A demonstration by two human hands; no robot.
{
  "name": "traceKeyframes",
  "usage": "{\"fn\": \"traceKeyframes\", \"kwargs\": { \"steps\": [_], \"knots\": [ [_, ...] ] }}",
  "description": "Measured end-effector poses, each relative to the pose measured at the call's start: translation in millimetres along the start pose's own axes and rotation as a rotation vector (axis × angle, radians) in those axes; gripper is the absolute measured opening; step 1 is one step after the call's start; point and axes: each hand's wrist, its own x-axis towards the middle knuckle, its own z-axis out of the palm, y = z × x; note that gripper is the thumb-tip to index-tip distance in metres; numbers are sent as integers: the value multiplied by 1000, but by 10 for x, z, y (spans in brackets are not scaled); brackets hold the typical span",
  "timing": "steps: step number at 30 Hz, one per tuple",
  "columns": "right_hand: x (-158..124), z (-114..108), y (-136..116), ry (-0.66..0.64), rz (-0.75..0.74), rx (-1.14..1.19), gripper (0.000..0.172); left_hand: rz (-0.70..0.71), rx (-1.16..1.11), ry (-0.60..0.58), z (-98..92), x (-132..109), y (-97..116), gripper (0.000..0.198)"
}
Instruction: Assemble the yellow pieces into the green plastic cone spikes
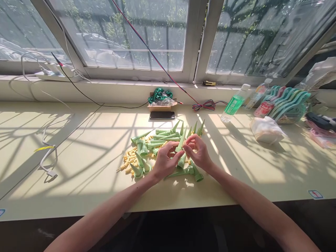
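My left hand [166, 159] is closed around a pale green plastic cone [181, 140], its tip pointing up and away. Close against it, my right hand [197, 151] has thumb and fingers pinched together near the cone's wide end. Whatever the right fingers hold is too small and covered to make out. Around and beneath both hands lies a pile of similar green cones [144, 147], some standing and others on their sides. Small yellow plastic parts [128, 161] are heaped at the pile's left side. More green cones [198, 175] lie below my right hand.
Behind the pile, a black phone [162, 115] lies before a small cardboard box [160, 108]. To the right are a green-labelled bottle [234, 105], a can [264, 109], a tissue pack [266, 129] and teal hangers [286, 103]. A white cable [49, 154] crosses the table's left.
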Motion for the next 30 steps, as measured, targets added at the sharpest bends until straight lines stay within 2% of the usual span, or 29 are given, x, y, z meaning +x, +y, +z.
{"fn": "traceKeyframes", "kwargs": {
  "steps": [6,17,23,30],
  "knots": [
    [0,2,13,24,-41,-69,27,-12,-96,-47,16,5,1,34],
    [3,-7,18,48,-79,-128,29,-13,-94,-89,15,12,10,38],
    [-6,-6,42,49,-90,-137,28,-11,-8,-70,6,16,-15,36],
    [-13,-3,50,44,-94,-161,25,-25,-6,-25,-6,42,8,35]
  ]
}}
